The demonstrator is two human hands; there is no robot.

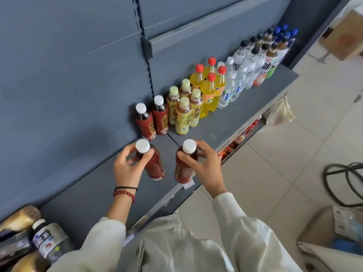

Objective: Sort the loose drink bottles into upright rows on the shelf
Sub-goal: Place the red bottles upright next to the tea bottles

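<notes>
1. Two red-label tea bottles are in hand in the head view; the left hand (127, 165) curls its fingers and thumb round the neck of the left-held bottle (154, 166), just under its white cap; the right hand (205, 165) grips the right-held bottle (183, 170) the same way.
2. Both held bottles stand with their long axes near upright, caps toward us; we cannot tell whether their bases touch the shelf (241, 107).
3. The move turns on this: the standing red-label pair (152, 120) lies beyond the fingers, against the back panel; the left-held bottle is just in front of that pair, so we judge the left hand the nearer; the right-held bottle sits near the shelf's front edge, further from the row.
4. Counted along the shelf: two red-label bottles standing; four yellow-label tea bottles (183, 116) with pale green caps; four orange drinks (209, 91) with red caps; beyond them clear, black-capped and blue-capped bottles, too crowded to count.
5. The loose bottles (42, 238) lie on their sides at lower left; at least three show, the rest cut off.
</notes>
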